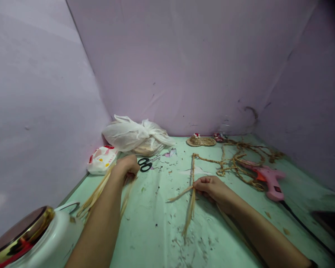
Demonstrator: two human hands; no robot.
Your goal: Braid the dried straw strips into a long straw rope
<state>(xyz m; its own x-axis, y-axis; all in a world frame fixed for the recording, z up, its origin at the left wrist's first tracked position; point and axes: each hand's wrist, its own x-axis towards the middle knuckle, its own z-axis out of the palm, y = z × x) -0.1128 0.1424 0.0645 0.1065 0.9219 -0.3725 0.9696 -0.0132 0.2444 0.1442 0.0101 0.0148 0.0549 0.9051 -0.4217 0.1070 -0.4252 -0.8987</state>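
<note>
My right hand [210,188] pinches the lower end of a thin straw braid [192,167], where loose strands [190,216] fan out below and to the left. From its top, the braid runs right toward a tangle of braided cord [237,160]. My left hand [128,166] is at the left beside black-handled scissors [145,164], its fingers curled around pale straw strands [125,199] that trail down toward me. A bundle of long straw strands [96,195] lies partly hidden under my left forearm.
A knotted white plastic bag [136,136] and a wipes packet [102,160] sit at the back left. A white jar [58,234] with a gold-rimmed lid stands front left. A small woven slipper [201,141] lies at the back. On the right is a pink glue gun [270,180] with its cord.
</note>
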